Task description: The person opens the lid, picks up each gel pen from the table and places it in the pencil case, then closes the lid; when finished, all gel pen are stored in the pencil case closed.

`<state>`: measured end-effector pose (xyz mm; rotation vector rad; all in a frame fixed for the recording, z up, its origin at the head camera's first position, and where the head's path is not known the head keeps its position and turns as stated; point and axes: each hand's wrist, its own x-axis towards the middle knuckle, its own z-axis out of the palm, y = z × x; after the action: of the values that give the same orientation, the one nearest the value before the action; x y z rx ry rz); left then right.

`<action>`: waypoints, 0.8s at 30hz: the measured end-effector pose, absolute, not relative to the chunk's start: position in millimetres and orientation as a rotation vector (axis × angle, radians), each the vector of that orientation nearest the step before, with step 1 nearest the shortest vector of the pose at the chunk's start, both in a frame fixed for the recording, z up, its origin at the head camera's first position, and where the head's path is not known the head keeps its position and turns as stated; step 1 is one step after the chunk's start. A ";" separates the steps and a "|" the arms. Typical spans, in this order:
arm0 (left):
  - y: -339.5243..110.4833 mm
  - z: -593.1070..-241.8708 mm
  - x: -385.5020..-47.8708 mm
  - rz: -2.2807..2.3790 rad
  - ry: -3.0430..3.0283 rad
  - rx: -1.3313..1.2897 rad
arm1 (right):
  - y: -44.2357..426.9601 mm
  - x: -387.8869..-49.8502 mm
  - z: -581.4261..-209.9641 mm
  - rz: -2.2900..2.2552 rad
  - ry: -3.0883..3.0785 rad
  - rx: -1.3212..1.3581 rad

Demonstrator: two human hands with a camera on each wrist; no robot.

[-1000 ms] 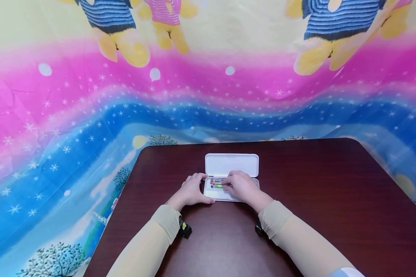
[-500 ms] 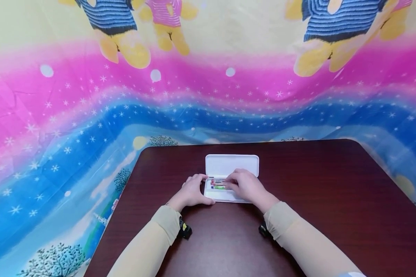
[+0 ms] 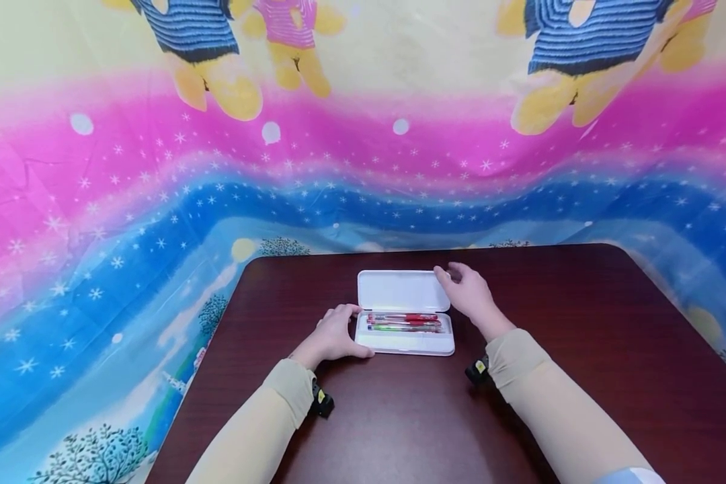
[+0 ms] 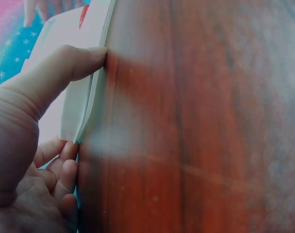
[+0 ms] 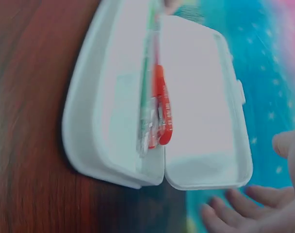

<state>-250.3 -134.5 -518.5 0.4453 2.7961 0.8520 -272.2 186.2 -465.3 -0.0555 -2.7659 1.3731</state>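
Note:
A white pencil case (image 3: 407, 345) lies open on the table, its lid (image 3: 396, 290) tilted back on the far side. Several pens (image 3: 402, 325) with red, green and clear parts lie lengthwise inside; a red pen (image 5: 164, 109) is plain in the right wrist view. My left hand (image 3: 333, 334) grips the case's left end, thumb (image 4: 70, 65) on the front edge and fingers curled at the end. At the lid's upper right corner is my right hand (image 3: 473, 296), holding nothing, its fingers (image 5: 239, 208) spread; whether its thumb touches the lid I cannot tell.
The dark brown table (image 3: 569, 336) extends around the case on all sides. Behind it hangs a printed cloth (image 3: 363, 148) in pink and blue. Each wrist carries a small black camera (image 3: 322, 401).
My right hand has left the pens inside the case and moved right and away from me to the lid's corner, uncovering the pens. The left hand stays put.

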 end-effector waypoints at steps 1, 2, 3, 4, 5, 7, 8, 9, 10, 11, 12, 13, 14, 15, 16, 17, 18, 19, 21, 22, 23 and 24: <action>-134.5 -518.8 -250.1 0.853 2.792 0.445 | 188.1 -274.1 -466.4 1.453 -2.789 -0.088; -134.5 -519.6 -250.0 0.849 2.791 0.447 | 189.5 -275.0 -467.1 1.520 -2.806 -0.112; -134.4 -520.0 -249.8 0.847 2.789 0.449 | 190.3 -275.4 -467.5 1.565 -2.817 -0.125; -134.3 -520.1 -249.7 0.845 2.788 0.452 | 190.6 -275.1 -467.7 1.598 -2.815 -0.134; -134.2 -520.0 -249.4 0.848 2.787 0.454 | 190.4 -274.4 -467.5 1.603 -2.811 -0.136; -134.1 -519.9 -249.5 0.846 2.796 0.455 | 189.6 -273.2 -467.8 1.579 -2.802 -0.129; -134.0 -519.8 -249.6 0.846 2.801 0.453 | 188.8 -272.0 -467.2 1.561 -2.798 -0.121; -133.9 -519.3 -249.8 0.850 2.803 0.450 | 188.1 -271.1 -467.0 1.534 -2.797 -0.110; -133.8 -518.9 -250.1 0.852 2.807 0.446 | 187.3 -270.2 -466.6 1.509 -2.795 -0.099; -133.7 -518.8 -250.4 0.855 2.810 0.440 | 186.5 -269.5 -466.2 1.477 -2.797 -0.086; -133.7 -518.7 -250.7 0.856 2.812 0.435 | 186.1 -268.7 -466.2 1.443 -2.800 -0.073; -133.6 -518.8 -251.0 0.857 2.812 0.431 | 185.9 -267.6 -466.1 1.414 -2.805 -0.059; -133.6 -518.8 -251.2 0.858 2.811 0.428 | 185.5 -266.5 -466.2 1.389 -2.809 -0.047; -133.7 -518.9 -251.1 0.857 2.811 0.428 | 185.4 -265.6 -467.0 1.363 -2.812 -0.033; -134.0 -519.1 -251.0 0.855 2.811 0.426 | 185.1 -264.5 -467.7 1.346 -2.813 -0.019; -134.4 -518.9 -250.5 0.858 2.808 0.423 | 184.8 -263.4 -468.4 1.327 -2.815 -0.001; -134.8 -518.3 -250.0 0.861 2.804 0.421 | 184.2 -261.9 -468.8 1.314 -2.816 0.020; -135.0 -518.4 -249.7 0.862 2.802 0.421 | 183.8 -260.3 -469.0 1.303 -2.818 0.039; -135.3 -518.0 -249.4 0.868 2.798 0.424 | 182.5 -256.2 -468.4 1.280 -2.817 0.076; -135.4 -518.1 -249.6 0.871 2.798 0.427 | 182.1 -253.7 -467.6 1.262 -2.820 0.098; -135.4 -518.2 -250.0 0.874 2.799 0.433 | 181.6 -251.1 -467.0 1.243 -2.823 0.119; -135.5 -519.1 -250.8 0.869 2.801 0.438 | 181.2 -248.3 -466.4 1.229 -2.826 0.134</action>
<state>-250.8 -135.5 -519.1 0.4381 2.8013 0.8686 -248.3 181.2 -466.4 0.1344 -2.8260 1.2290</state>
